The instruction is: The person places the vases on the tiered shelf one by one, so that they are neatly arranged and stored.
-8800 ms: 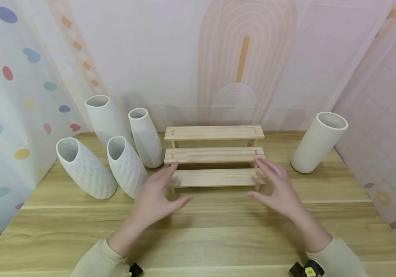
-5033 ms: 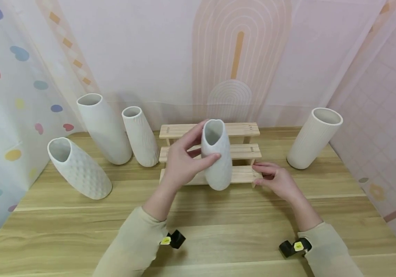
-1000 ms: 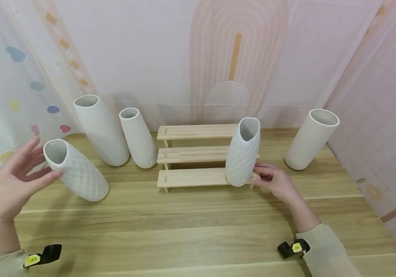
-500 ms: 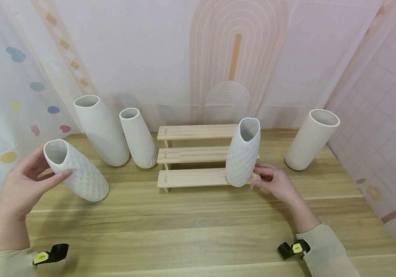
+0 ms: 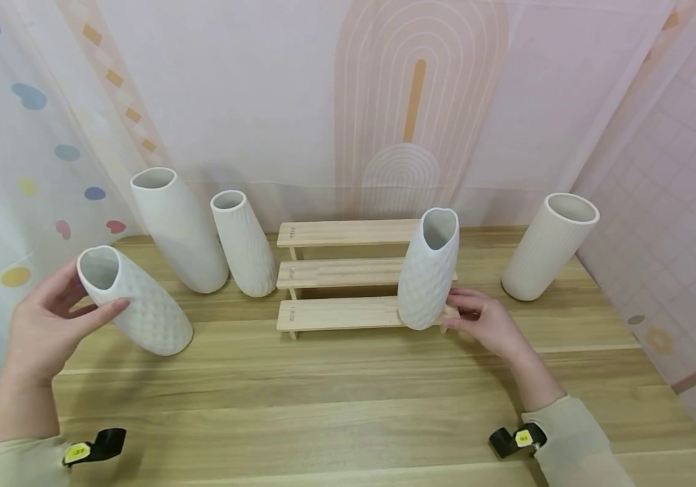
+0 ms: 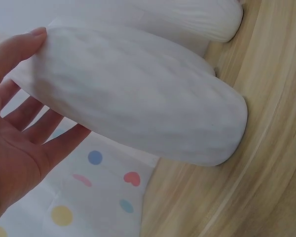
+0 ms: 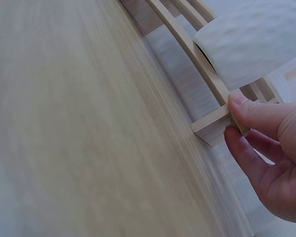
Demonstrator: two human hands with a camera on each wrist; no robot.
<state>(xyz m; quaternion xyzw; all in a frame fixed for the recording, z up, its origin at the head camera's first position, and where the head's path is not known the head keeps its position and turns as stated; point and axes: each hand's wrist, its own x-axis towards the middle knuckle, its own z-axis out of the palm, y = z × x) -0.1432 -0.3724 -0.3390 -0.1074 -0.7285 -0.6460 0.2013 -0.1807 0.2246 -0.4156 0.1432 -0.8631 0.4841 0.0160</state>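
In the head view my left hand (image 5: 49, 321) holds a white dimpled vase (image 5: 151, 314) near its rim, thumb on the front and fingers behind. The left wrist view shows this vase (image 6: 138, 94) with its base down on the wooden table. At the right end of the lowest step of a three-step wooden stand (image 5: 335, 313) stands a second dimpled vase (image 5: 423, 284). My right hand (image 5: 486, 321) pinches that step's right end; the right wrist view has the thumb (image 7: 246, 108) on top and a finger beneath, close below the vase.
Behind the held vase stand a tall smooth white vase (image 5: 180, 233) and a slimmer ribbed one (image 5: 245, 247). A ribbed cylindrical vase (image 5: 545, 250) stands on the table (image 5: 348, 419) at the right. Patterned curtains (image 5: 262, 95) close off the back and sides.
My left hand has set one dimpled vase on the lowest step, then gone back left and taken hold of the other. My right hand has gripped the step's end and stayed there.
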